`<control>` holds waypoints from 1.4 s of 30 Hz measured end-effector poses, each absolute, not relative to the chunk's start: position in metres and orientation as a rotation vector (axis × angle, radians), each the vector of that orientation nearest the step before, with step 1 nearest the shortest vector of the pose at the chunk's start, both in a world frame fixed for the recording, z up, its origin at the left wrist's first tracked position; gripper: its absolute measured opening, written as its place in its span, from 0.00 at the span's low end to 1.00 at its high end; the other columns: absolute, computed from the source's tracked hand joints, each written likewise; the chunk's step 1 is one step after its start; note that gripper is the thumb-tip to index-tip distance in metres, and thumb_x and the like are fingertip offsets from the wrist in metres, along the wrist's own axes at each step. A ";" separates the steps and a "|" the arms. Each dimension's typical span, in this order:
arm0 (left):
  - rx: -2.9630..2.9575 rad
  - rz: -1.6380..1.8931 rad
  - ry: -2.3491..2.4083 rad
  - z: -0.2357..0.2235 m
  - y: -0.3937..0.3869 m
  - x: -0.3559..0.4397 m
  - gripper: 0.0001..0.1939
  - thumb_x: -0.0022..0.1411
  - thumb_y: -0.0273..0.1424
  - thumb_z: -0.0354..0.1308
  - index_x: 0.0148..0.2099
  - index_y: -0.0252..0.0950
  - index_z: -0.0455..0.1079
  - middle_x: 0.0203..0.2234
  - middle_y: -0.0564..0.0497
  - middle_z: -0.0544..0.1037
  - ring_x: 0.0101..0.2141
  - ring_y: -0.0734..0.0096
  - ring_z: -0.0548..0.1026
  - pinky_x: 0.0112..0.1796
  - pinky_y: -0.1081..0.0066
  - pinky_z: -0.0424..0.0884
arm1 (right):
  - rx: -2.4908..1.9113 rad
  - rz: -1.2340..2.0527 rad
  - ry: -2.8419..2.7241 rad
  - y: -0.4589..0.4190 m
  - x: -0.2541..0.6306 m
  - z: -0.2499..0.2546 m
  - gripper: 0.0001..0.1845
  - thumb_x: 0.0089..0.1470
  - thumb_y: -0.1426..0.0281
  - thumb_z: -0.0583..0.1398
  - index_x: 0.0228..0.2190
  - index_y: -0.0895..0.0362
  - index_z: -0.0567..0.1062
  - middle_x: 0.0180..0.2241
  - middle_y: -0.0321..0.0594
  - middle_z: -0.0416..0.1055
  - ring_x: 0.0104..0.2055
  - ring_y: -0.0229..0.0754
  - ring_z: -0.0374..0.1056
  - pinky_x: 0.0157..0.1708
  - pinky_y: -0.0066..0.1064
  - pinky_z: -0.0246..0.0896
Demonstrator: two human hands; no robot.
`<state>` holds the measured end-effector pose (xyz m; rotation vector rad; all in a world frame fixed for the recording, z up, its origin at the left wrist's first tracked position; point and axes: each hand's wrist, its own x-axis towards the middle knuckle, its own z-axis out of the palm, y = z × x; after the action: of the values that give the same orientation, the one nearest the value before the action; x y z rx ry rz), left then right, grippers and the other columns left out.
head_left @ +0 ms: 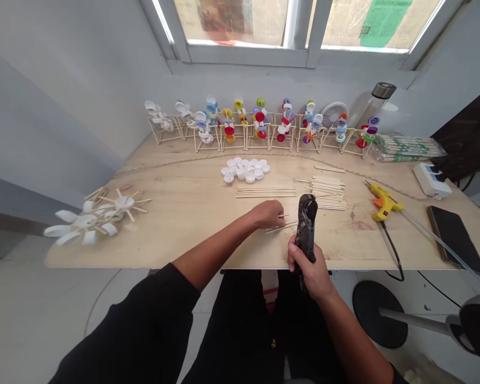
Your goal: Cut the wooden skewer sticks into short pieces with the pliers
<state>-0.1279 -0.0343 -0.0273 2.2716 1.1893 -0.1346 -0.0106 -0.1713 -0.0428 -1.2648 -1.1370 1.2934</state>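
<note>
My left hand point(269, 214) rests on the wooden tabletop point(192, 234), its fingers pinched on thin wooden sticks point(282, 226) that lie in front of it. My right hand point(309, 266) is wrapped round the handles of a black cutter point(306, 221), held upright near the front edge with its head just right of those sticks. A row of long sticks point(266, 191) and a pile of short cut sticks point(328, 192) lie just beyond. White bottle caps point(246, 169) are heaped behind them.
Several stick frames with coloured caps point(260, 128) line the back under the window. White spoon wheels point(92, 218) lie at the left. A yellow glue gun point(384, 201), power strip point(431, 181), phone point(455, 234), packed chopsticks point(408, 148), small fan point(333, 113) and bottle point(374, 104) are right.
</note>
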 end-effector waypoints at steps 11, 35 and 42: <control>2.244 -0.135 1.159 -0.027 -0.035 -0.132 0.08 0.47 0.32 0.53 0.25 0.34 0.71 0.18 0.53 0.72 0.23 0.74 0.67 0.23 0.75 0.57 | -1.258 1.291 -1.102 -0.172 -0.010 -0.046 0.12 0.52 0.61 0.56 0.31 0.57 0.64 0.18 0.30 0.60 0.19 0.33 0.57 0.21 0.27 0.54; 2.293 -0.189 1.268 -0.012 -0.049 -0.121 0.04 0.45 0.29 0.57 0.26 0.34 0.70 0.25 0.46 0.76 0.28 0.66 0.73 0.24 0.73 0.61 | -1.237 1.269 -1.096 -0.174 -0.011 -0.043 0.12 0.53 0.60 0.55 0.30 0.57 0.64 0.18 0.30 0.59 0.19 0.34 0.57 0.22 0.28 0.54; 2.344 -0.162 1.264 -0.013 -0.056 -0.124 0.06 0.46 0.28 0.53 0.27 0.34 0.72 0.25 0.45 0.76 0.27 0.66 0.72 0.24 0.73 0.61 | -1.197 1.297 -1.026 -0.175 -0.012 -0.044 0.11 0.52 0.62 0.56 0.30 0.56 0.64 0.18 0.29 0.59 0.19 0.33 0.57 0.23 0.28 0.53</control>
<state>-0.1241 -0.0562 -0.0130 2.3442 1.2635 -0.1621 -0.0116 -0.1747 -0.0442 -1.1974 -1.0258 1.2974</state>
